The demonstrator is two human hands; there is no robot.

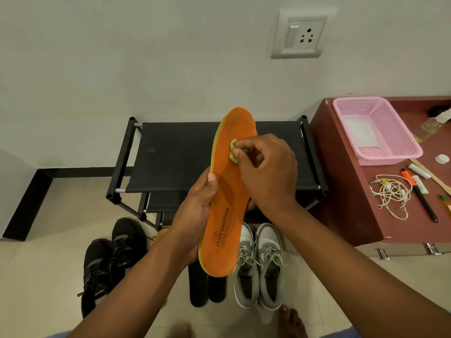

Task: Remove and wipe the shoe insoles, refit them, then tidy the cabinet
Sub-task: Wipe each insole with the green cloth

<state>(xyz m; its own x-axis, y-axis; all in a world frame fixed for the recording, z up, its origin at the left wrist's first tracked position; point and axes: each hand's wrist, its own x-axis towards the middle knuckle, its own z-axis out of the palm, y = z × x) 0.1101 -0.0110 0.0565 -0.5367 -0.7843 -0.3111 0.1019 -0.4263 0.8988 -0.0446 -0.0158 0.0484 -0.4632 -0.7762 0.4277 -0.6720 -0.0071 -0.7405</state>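
— Wiping is under way, I'd say. Left hand grips the orange insole by its edge, holding it up over the rack; right hand pinches a green cloth against the forefoot.

— And the rest?

— Two dark insoles lie on the floor between the black shoes and grey shoes; whether they're wiped, I can't tell. Nothing looks refitted yet.

— The cabinet?

— Cabinet top is cluttered: pink basket, cable, pens. Tidying seems untouched, so roughly the early middle.

"AIR cushion" — orange insole
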